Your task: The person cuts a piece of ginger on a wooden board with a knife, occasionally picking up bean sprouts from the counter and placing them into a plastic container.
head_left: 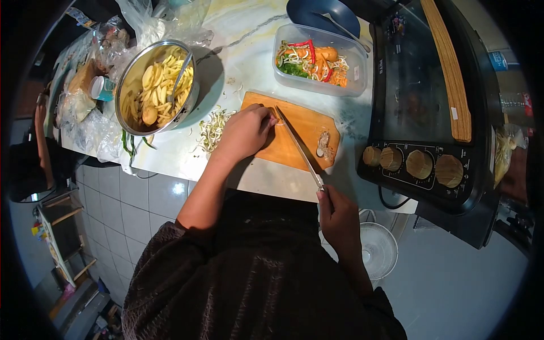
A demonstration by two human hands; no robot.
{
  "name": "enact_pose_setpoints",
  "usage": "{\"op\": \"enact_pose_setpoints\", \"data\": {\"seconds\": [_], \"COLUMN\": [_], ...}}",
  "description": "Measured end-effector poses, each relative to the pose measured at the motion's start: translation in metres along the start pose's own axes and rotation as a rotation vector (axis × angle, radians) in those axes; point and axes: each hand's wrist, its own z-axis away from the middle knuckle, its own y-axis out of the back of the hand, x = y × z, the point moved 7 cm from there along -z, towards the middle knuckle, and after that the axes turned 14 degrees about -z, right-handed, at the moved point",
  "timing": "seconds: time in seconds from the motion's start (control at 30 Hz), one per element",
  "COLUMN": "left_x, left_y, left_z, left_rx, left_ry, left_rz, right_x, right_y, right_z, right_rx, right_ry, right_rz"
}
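Observation:
My left hand (243, 133) rests on the left part of a wooden cutting board (309, 127), its fingers closed on a small pinkish piece (273, 121) that looks like a shallot; most of it is hidden. My right hand (339, 218) grips the handle of a knife (300, 148) near the table's front edge. The blade slants across the board, its tip beside my left fingertips. Thin peelings (324, 141) lie on the board's right side. Beside my left wrist is a loose pile of bean sprouts (214, 127).
A steel pot (195, 93) of cut potatoes stands left, near green chillies (128, 144) and plastic bags (113, 139). Behind the board are a plastic container (354, 85) of vegetables and a dark blue plate (303, 12). A black oven (371, 167) stands right; a white basket (385, 249) is below.

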Motion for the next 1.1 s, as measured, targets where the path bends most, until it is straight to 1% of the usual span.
{"op": "enact_pose_setpoints", "data": {"seconds": [0.13,0.23,0.3,0.43,0.5,0.57,0.6,0.63,0.67,0.7,0.73,0.8,0.83,0.87,0.9,0.93,1.0,1.07,1.1], "left_x": [-0.001,0.0,0.0,-0.002,-0.001,-0.001,0.005,0.007,0.01,0.017,0.021,0.024,0.023,0.023,0.029,0.028,0.02,0.005,-0.004], "left_y": [0.0,-0.001,0.0,0.006,0.012,0.025,0.031,0.042,0.053,0.065,0.067,0.076,0.074,0.068,0.068,0.07,0.077,0.088,0.093], "left_z": [0.0,0.0,0.002,0.007,0.009,0.006,0.001,-0.005,-0.013,-0.021,-0.033,-0.058,-0.071,-0.085,-0.09,-0.091,-0.086,-0.071,-0.06], "left_rx": [-0.003,0.006,0.012,0.025,0.031,0.075,0.074,0.144,0.215,0.294,0.298,0.386,0.389,0.374,0.356,0.357,0.421,0.416,0.396], "left_ry": [0.009,-0.002,-0.013,-0.05,-0.083,-0.041,-0.054,-0.039,-0.025,-0.03,-0.042,-0.038,-0.043,-0.094,-0.143,-0.147,-0.133,-0.008,0.031], "left_rz": [0.001,-0.001,-0.011,-0.029,-0.04,0.097,0.095,0.173,0.252,0.19,0.19,0.202,0.203,0.132,0.061,0.061,-0.039,0.096,0.098], "right_x": [0.004,0.011,0.012,0.011,0.007,0.01,0.012,0.011,0.013,0.017,0.019,0.021,0.022,0.021,0.02,0.019,0.016,0.015,0.013], "right_y": [-0.004,-0.01,-0.013,-0.017,-0.011,-0.007,-0.004,0.001,0.006,0.011,0.016,0.025,0.028,0.031,0.034,0.035,0.037,0.036,0.034], "right_z": [-0.001,-0.001,0.001,0.007,0.012,0.02,0.025,0.031,0.036,0.042,0.047,0.056,0.059,0.06,0.06,0.06,0.057,0.055,0.052], "right_rx": [-0.011,-0.012,0.036,0.071,0.133,0.147,0.151,0.163,0.143,0.123,0.135,0.171,0.177,0.202,0.226,0.23,0.246,0.233,0.229], "right_ry": [-0.014,-0.02,0.063,0.047,-0.015,-0.047,-0.076,-0.076,-0.14,-0.203,-0.2,-0.167,-0.163,-0.141,-0.12,-0.12,-0.09,-0.089,-0.078], "right_rz": [0.02,-0.032,-0.05,-0.013,-0.023,-0.016,-0.007,-0.011,0.002,0.015,0.014,-0.005,-0.004,-0.01,-0.016,-0.017,-0.031,-0.045,-0.064]}}
